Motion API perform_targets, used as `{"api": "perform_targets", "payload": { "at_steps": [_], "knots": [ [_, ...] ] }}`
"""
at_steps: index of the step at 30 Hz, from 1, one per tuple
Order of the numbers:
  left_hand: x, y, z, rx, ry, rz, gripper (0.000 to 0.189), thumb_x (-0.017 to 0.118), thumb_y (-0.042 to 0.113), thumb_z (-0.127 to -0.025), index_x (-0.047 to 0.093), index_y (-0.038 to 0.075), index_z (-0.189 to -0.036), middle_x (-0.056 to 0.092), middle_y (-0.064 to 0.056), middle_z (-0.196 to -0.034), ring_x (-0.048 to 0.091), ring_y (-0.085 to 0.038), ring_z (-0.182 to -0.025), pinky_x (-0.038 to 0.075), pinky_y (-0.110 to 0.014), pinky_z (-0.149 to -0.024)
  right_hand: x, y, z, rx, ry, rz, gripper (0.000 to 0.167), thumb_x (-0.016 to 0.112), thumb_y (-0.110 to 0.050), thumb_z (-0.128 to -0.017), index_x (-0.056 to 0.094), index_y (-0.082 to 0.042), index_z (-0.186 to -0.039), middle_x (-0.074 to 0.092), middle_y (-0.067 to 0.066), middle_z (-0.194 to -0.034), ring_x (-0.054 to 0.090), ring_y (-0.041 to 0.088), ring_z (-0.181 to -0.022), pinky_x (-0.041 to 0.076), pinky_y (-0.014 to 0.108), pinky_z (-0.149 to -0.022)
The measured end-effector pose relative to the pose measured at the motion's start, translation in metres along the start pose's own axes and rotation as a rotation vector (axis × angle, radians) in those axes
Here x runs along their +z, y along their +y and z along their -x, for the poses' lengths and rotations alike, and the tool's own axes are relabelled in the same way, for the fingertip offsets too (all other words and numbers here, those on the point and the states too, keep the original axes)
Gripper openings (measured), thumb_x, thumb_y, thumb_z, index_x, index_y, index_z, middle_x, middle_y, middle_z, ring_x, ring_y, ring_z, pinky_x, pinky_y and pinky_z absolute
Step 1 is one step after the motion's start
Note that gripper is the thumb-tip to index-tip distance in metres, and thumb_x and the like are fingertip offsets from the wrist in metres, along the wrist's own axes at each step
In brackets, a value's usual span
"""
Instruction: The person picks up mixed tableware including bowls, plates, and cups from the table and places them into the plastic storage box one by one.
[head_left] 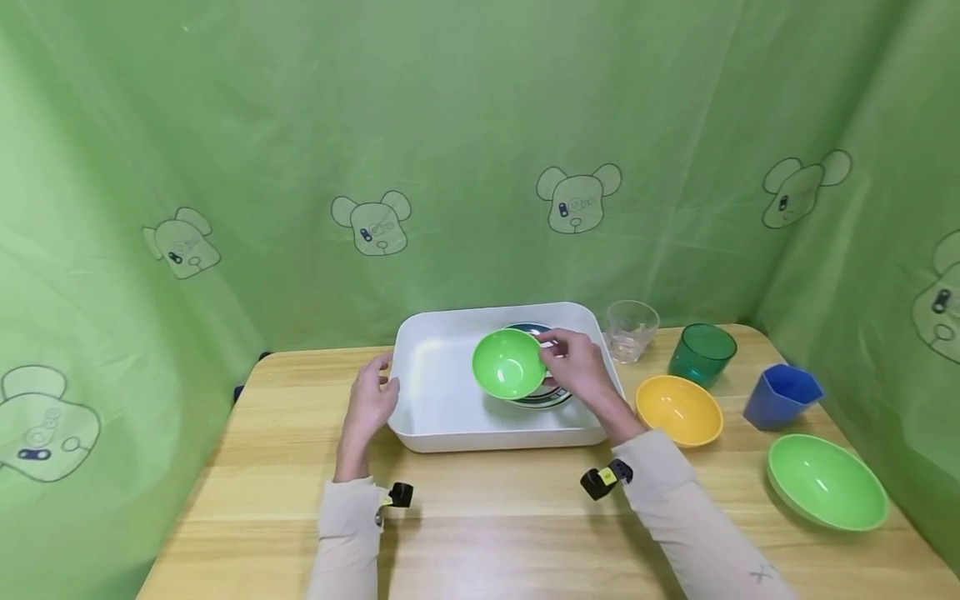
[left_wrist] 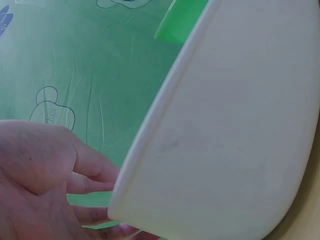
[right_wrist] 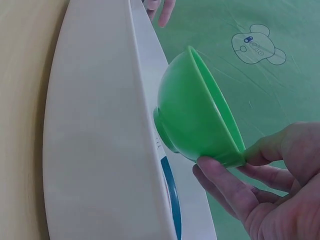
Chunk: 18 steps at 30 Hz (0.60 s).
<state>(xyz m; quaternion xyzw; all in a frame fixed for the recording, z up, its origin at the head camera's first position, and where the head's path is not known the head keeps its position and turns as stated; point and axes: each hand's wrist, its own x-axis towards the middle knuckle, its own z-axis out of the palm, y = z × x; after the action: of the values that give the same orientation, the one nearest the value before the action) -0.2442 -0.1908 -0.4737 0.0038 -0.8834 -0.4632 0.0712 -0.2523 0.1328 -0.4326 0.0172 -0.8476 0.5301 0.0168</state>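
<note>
My right hand [head_left: 576,363] pinches the rim of a small green bowl [head_left: 508,364] between thumb and fingers. The bowl is held tilted over the right half of a white rectangular tub [head_left: 442,440]. Beneath it, dark-rimmed plates [head_left: 542,400] lie in the tub, partly covered by bowl and hand. In the right wrist view, the green bowl [right_wrist: 197,110] shows its outer side and foot just above the tub's edge. My left hand [head_left: 372,398] is at the tub's left side, its fairly straight fingers touching the rim near a corner [left_wrist: 117,210].
Right of the tub stand a clear glass [head_left: 630,332], a dark green cup [head_left: 702,354], an orange bowl [head_left: 678,410], a blue angular cup [head_left: 782,397] and a larger green bowl [head_left: 825,483]. A green curtain [head_left: 465,108] hangs behind the wooden table [head_left: 480,525].
</note>
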Motion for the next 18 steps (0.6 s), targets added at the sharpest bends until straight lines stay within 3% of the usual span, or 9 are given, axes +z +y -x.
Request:
{"api": "perform_targets", "payload": {
  "at_steps": [6,10,18],
  "knots": [
    [0.0,0.006,0.002,0.065,0.059,0.027,0.043,0.056,0.008,-0.101,0.053,-0.006,-0.142,0.051,-0.029,-0.139,0.052,-0.047,-0.124,0.05,-0.057,-0.1,0.0,-0.001,-0.001,0.015,-0.002,-0.031,0.035,0.056,-0.003,-0.098,0.064,0.004,-0.132,0.064,0.025,-0.11,0.067,0.03,-0.089,0.063,0.031,-0.064],
    [0.003,0.014,-0.001,0.131,0.093,0.072,0.042,0.057,0.008,-0.102,0.053,-0.006,-0.141,0.052,-0.03,-0.137,0.054,-0.045,-0.121,0.052,-0.055,-0.097,0.003,0.0,-0.002,0.021,0.012,-0.058,0.035,0.056,-0.001,-0.097,0.064,0.005,-0.13,0.064,0.027,-0.111,0.068,0.03,-0.089,0.063,0.03,-0.063],
    [0.01,0.029,-0.005,0.166,0.048,0.156,0.041,0.059,0.01,-0.102,0.055,-0.001,-0.141,0.058,-0.025,-0.133,0.062,-0.038,-0.115,0.056,-0.05,-0.095,0.013,-0.001,-0.004,0.026,0.02,-0.115,0.035,0.057,-0.001,-0.097,0.064,0.005,-0.13,0.066,0.029,-0.112,0.071,0.025,-0.082,0.063,0.031,-0.064]
  ]
}}
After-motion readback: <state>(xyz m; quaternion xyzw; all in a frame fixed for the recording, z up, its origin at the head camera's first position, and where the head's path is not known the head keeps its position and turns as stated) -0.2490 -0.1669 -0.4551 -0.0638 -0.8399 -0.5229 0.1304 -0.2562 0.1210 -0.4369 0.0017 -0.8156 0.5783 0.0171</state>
